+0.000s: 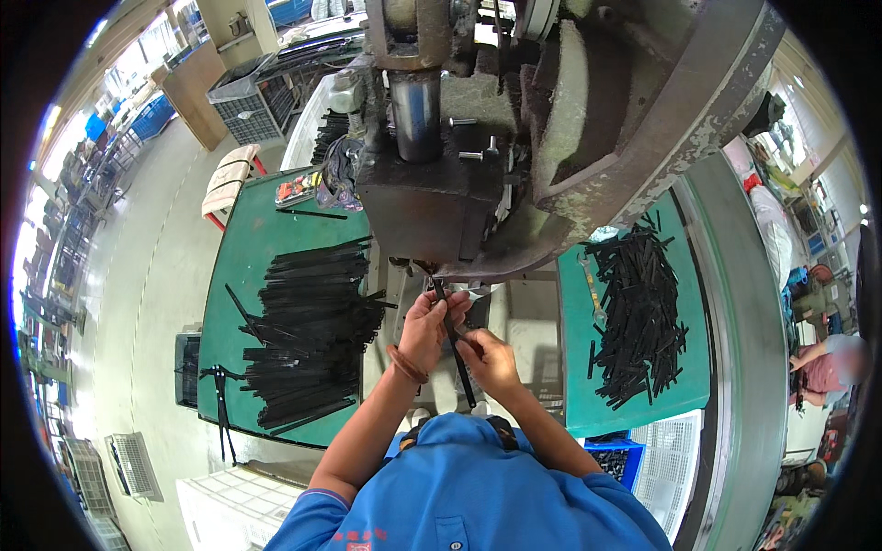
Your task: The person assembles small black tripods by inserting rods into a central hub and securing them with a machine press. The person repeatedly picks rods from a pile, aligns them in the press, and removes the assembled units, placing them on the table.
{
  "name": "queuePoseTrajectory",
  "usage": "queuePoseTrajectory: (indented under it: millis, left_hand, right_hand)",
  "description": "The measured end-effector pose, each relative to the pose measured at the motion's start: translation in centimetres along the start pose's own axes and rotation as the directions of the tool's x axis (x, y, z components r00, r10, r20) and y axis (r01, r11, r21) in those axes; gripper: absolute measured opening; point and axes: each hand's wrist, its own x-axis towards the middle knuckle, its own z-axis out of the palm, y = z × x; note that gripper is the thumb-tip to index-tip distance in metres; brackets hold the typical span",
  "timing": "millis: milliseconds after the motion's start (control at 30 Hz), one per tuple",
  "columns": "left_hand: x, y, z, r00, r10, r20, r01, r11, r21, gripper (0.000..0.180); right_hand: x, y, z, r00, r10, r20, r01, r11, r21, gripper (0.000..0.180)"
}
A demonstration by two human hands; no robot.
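Black metal strip (pixel 457 354) is what both hands are on, a long thin flat one, held nearly upright in the picture with its top end poked up under the dark block of the press (pixel 432 197) and its bottom end pointing back toward the person's chest. Left hand (pixel 429 326) is wrapped around the upper part of the strip, fingers closed on it right below the tooling, and there's a brown band on that wrist. Right hand (pixel 487 360) pinches the strip lower down, thumb and fingers closed on it, so the two hands sit just beside each other, nearly touching, both clamped on the same piece.

Press itself is a big grimy grey-green cast machine filling the top middle of the view, with a shiny steel ram (pixel 416 110) coming down into the block.

On the person's left there's a green table (pixel 241 266) with a big heap of long black strips (pixel 308 335), stacked mostly lying crosswise, a few loose ones sticking out at angles. On the right, another green surface (pixel 574 404) carries a pile of shorter black pieces (pixel 638 308), all jumbled. A blue crate (pixel 614 459) sits just below that, beside a white mesh basket (pixel 666 459).

Another person (pixel 831 363) sits well apart at the far right edge.
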Motion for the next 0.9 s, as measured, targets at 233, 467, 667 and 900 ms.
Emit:
queuePoseTrajectory:
  millis: [233, 467, 667, 900]
  left_hand:
    - [-0.2, -0.6, 0.6, 0.997, 0.074, 0.0, -0.074, 0.997, 0.007, 0.015]
    - [-0.4, 0.1, 0.6, 0.997, 0.058, -0.05, -0.056, 0.997, 0.055, 0.017]
    - [0.3, 0.4, -0.3, 0.992, 0.047, -0.116, -0.025, 0.982, 0.187, 0.02]
    - [-5.6, 3.7, -2.7, 0.92, 0.388, 0.055, -0.145, 0.205, 0.968, 0.02]
  right_hand:
    - [-0.1, 0.0, 0.4, 0.968, 0.166, 0.187, -0.202, 0.959, 0.197, 0.011]
    - [0.0, -0.7, 1.0, 0.944, 0.251, 0.215, -0.309, 0.902, 0.303, 0.012]
    - [0.0, -1.1, 2.2, 0.939, 0.276, 0.206, -0.339, 0.851, 0.401, 0.013]
    - [-0.8, 1.2, 3.5, 0.94, 0.302, 0.159, -0.339, 0.766, 0.547, 0.012]
